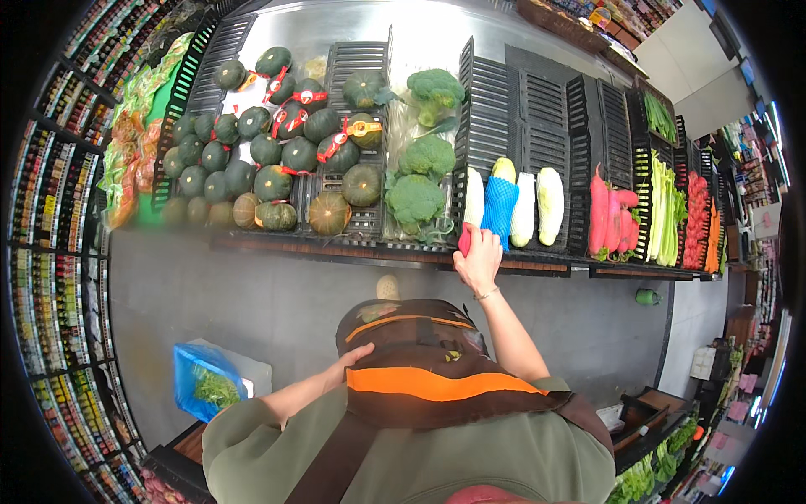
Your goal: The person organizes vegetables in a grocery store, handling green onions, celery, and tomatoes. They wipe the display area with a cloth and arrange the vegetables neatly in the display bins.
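My right hand (480, 257) reaches to the front edge of the produce stand, its fingers closed around a small red object (465, 242) that I cannot make out. Just beyond it lies a pale gourd in blue foam netting (499, 203), with pale green gourds (523, 211) on either side, some in white netting. Broccoli heads (415, 200) fill the compartment to the left of the hand. My left hand (359, 356) rests at the side of the brown apron (403, 343); its fingers are partly hidden, so whether it holds anything is unclear.
Green pumpkins (272, 183) with red bands lie at left on the stand. Red radishes (607, 220), celery (661, 208) and carrots (713, 236) stand to the right between black slatted dividers (577, 126). A blue bag with greens (204, 378) is on the floor side at lower left.
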Available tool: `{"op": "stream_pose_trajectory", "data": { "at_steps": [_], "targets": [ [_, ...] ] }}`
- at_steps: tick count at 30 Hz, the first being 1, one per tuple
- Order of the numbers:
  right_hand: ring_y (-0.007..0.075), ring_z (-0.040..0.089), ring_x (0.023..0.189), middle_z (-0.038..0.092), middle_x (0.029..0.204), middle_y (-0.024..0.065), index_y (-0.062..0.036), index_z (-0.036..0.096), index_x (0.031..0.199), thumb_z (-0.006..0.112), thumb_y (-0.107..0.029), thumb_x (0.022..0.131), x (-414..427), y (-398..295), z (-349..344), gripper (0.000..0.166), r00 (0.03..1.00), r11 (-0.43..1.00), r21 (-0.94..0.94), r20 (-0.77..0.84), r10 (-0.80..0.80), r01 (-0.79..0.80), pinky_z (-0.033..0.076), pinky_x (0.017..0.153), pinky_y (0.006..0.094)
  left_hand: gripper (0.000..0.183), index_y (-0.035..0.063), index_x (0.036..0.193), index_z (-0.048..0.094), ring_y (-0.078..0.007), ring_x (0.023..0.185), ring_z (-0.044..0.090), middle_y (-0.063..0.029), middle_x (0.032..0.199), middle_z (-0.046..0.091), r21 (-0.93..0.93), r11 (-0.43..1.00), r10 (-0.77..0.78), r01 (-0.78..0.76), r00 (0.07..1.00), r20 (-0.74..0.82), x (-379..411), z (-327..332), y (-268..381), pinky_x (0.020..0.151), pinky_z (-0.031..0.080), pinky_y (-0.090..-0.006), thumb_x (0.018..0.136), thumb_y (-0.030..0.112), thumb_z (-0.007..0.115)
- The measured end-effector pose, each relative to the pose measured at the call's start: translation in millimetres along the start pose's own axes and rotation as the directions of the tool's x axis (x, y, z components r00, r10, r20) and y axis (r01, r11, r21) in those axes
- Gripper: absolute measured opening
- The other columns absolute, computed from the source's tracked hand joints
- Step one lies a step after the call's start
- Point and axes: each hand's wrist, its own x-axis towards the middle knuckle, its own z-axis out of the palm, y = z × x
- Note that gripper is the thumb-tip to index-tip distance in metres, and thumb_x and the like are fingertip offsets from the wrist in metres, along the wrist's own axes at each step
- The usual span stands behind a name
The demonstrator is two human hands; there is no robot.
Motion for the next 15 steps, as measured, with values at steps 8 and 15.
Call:
{"op": "stream_pose_trajectory", "data": {
  "at_steps": [8, 15],
  "targets": [
    [0.0299, 0.049, 0.099, 0.054, 0.106, 0.0104, -0.0119, 0.057, 0.12, 0.07, -0.021, 0.062, 5, -6, 5, 0.06, 0.998, 0.999, -0.025, -0.057, -0.032, 0.031, 0.039, 0.084, 0.0426, 0.05, 0.008, 0.127, 0.056, -0.0202, 0.108, 0.059, -0.0071, 0.121, 0.062, 0.032, 0.997, 0.074, -0.073, 0.997, -0.036, 9, -17, 21, 0.093, 0.048, -0.0352, 0.089, 0.041, 0.064],
    [0.0311, 0.049, 0.098, 0.054, 0.107, 0.0117, -0.0081, 0.057, 0.117, 0.069, -0.023, 0.06, 5, 3, 16, 0.06, 0.996, 0.998, -0.032, -0.079, -0.05, 0.048, 0.039, 0.082, 0.0433, 0.046, 0.0072, 0.121, 0.059, -0.0201, 0.1, 0.062, -0.0063, 0.113, 0.066, 0.002, 0.999, 0.054, -0.054, 0.997, -0.053, -5, 5, 48, 0.089, 0.05, -0.0354, 0.089, 0.04, 0.064]
  ]
}}
